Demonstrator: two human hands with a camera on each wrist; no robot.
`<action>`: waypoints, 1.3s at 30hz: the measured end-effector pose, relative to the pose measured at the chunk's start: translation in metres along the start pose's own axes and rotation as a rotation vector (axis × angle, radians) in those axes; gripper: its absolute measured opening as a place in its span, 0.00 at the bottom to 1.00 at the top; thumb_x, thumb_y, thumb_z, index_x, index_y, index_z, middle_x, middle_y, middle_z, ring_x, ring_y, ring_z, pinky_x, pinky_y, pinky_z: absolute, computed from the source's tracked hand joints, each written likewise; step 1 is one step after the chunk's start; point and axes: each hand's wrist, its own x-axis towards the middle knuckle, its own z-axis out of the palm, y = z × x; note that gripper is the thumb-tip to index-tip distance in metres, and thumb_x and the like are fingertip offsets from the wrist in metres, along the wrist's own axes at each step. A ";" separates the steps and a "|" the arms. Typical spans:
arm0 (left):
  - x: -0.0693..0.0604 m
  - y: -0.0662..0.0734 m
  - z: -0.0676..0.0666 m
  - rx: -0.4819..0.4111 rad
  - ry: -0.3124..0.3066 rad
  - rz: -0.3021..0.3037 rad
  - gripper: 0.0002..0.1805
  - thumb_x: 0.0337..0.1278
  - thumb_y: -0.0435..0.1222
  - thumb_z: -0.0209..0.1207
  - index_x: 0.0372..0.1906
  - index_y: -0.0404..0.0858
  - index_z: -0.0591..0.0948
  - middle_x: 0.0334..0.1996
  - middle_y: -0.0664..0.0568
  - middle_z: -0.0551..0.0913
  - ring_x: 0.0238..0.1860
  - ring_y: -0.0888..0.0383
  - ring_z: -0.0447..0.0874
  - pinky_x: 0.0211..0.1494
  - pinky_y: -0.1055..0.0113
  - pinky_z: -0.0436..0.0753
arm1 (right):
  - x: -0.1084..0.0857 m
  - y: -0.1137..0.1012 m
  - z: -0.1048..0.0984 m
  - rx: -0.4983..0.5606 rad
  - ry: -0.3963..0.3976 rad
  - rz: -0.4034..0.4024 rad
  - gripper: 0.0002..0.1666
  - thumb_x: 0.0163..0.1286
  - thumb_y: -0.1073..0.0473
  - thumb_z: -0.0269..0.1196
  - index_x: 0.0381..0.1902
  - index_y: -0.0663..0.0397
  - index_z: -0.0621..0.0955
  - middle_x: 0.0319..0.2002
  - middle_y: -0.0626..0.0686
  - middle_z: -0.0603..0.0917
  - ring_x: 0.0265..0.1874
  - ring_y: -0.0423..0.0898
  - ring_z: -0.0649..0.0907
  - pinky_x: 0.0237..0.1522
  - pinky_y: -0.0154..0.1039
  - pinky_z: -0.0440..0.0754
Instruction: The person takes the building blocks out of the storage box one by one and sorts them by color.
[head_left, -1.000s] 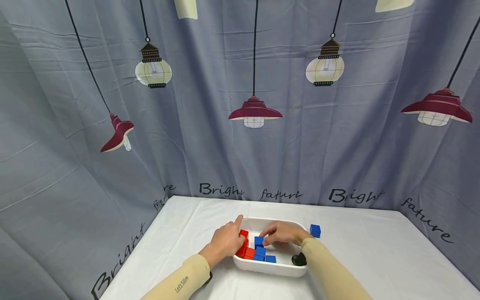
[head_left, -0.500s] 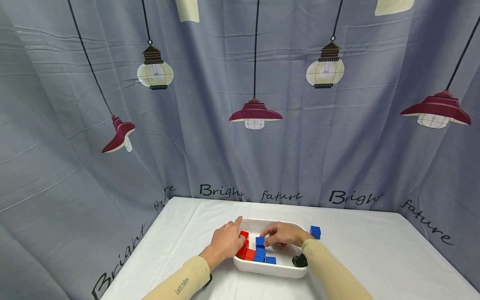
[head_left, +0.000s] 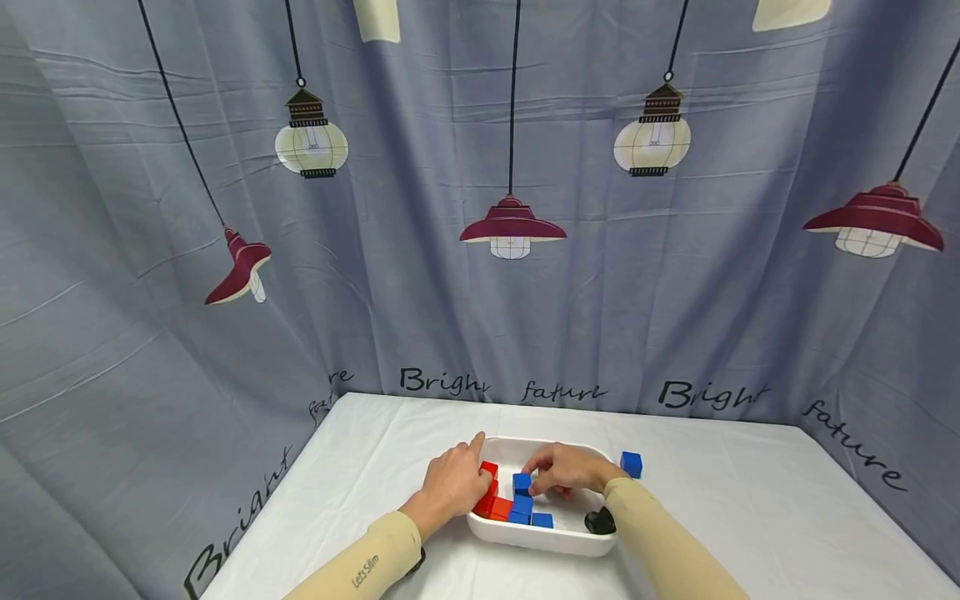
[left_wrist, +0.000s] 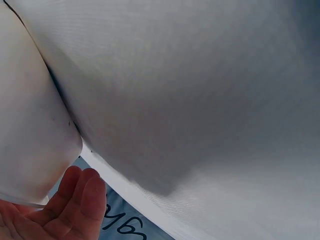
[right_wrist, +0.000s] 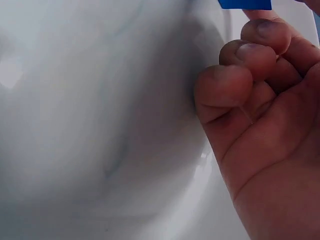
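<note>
A white tray (head_left: 540, 540) holds red blocks (head_left: 501, 508) at its left end and blue cubes beside them. My left hand (head_left: 450, 482) grips the tray's left rim, thumb inside by the red blocks and index finger stretched along the edge. In the left wrist view its bent fingers (left_wrist: 92, 197) show beside the tray's outer wall (left_wrist: 35, 125). Reaching in from the right, my right hand (head_left: 570, 468) pinches a blue cube (head_left: 521, 482) just behind another blue cube (head_left: 521, 505). The right wrist view shows part of the pinched cube (right_wrist: 245, 4) above the hand's curled fingers (right_wrist: 225, 90).
A black object (head_left: 600, 522) lies in the tray's front right corner. One more blue cube (head_left: 542, 521) sits by the front wall. Outside, behind the right forearm, a blue cube (head_left: 632, 464) stands on the white-covered table (head_left: 735, 492). A grey curtain (head_left: 420, 292) hangs behind.
The right hand and the blue cube in its fingers have shifted very slightly to the right. The left hand keeps its place on the tray.
</note>
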 end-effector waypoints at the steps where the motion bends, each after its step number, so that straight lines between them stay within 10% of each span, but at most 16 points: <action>1: 0.000 0.000 0.000 -0.003 -0.001 -0.004 0.36 0.61 0.46 0.58 0.74 0.41 0.68 0.48 0.45 0.84 0.42 0.52 0.84 0.52 0.51 0.84 | 0.000 -0.001 0.000 -0.011 0.003 0.001 0.16 0.59 0.54 0.71 0.46 0.46 0.87 0.22 0.46 0.76 0.20 0.42 0.72 0.23 0.34 0.69; 25: -0.003 0.001 0.000 -0.003 0.006 -0.014 0.37 0.61 0.47 0.58 0.74 0.42 0.67 0.46 0.46 0.86 0.39 0.52 0.85 0.48 0.52 0.84 | -0.018 -0.022 -0.029 -0.087 0.048 -0.046 0.14 0.62 0.56 0.67 0.45 0.52 0.88 0.30 0.52 0.86 0.27 0.43 0.74 0.24 0.34 0.69; 39: -0.005 0.002 -0.001 -0.015 -0.007 -0.017 0.37 0.62 0.46 0.57 0.75 0.41 0.67 0.47 0.46 0.86 0.40 0.52 0.84 0.50 0.51 0.83 | -0.045 -0.014 -0.060 -0.094 0.203 -0.030 0.20 0.65 0.57 0.65 0.53 0.59 0.85 0.42 0.50 0.88 0.40 0.48 0.81 0.43 0.49 0.84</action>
